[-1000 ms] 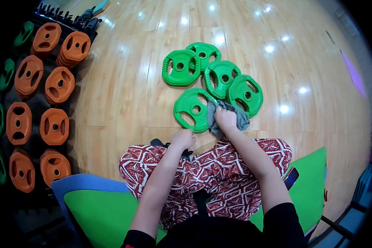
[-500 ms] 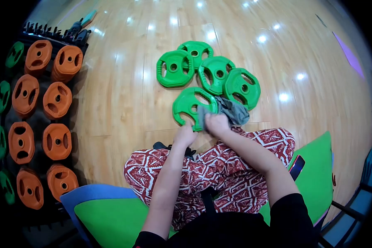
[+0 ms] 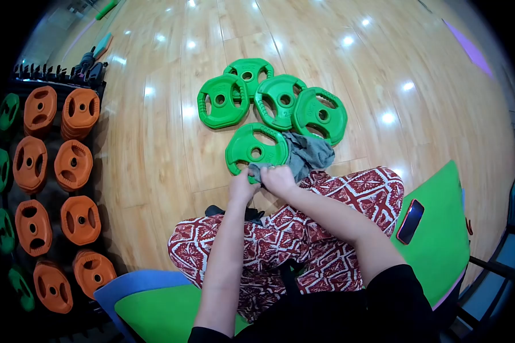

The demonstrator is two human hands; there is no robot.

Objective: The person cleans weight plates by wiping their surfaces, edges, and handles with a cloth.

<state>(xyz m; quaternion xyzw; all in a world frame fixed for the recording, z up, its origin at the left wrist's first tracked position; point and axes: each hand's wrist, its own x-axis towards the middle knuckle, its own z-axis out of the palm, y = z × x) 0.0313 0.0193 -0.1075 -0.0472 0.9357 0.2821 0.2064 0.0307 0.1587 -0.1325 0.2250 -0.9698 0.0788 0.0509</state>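
A green weight plate (image 3: pixel 243 140) with grip cut-outs lies in front of my crossed legs. My left hand (image 3: pixel 242 186) is closed around its near rim, with fingers at the lower cut-out. Just to the right, my right hand (image 3: pixel 278 179) grips a grey cloth (image 3: pixel 310 153) and presses a bunched part of it on the plate's near edge. The rest of the cloth trails right, over the floor beside the plate. My right fingertips are partly hidden by the cloth.
Beyond it, several more green plates (image 3: pixel 218 117) overlap on the wooden floor (image 3: pixel 160 126). A rack at left carries orange plates (image 3: pixel 81 212) and green ones (image 3: pixel 3 230). A phone (image 3: pixel 410 222) lies on the green mat (image 3: pixel 440 228) to my right.
My right hand has moved left and nearer to me along the plate with the cloth, and is now close beside my left hand. The view has shifted slightly.
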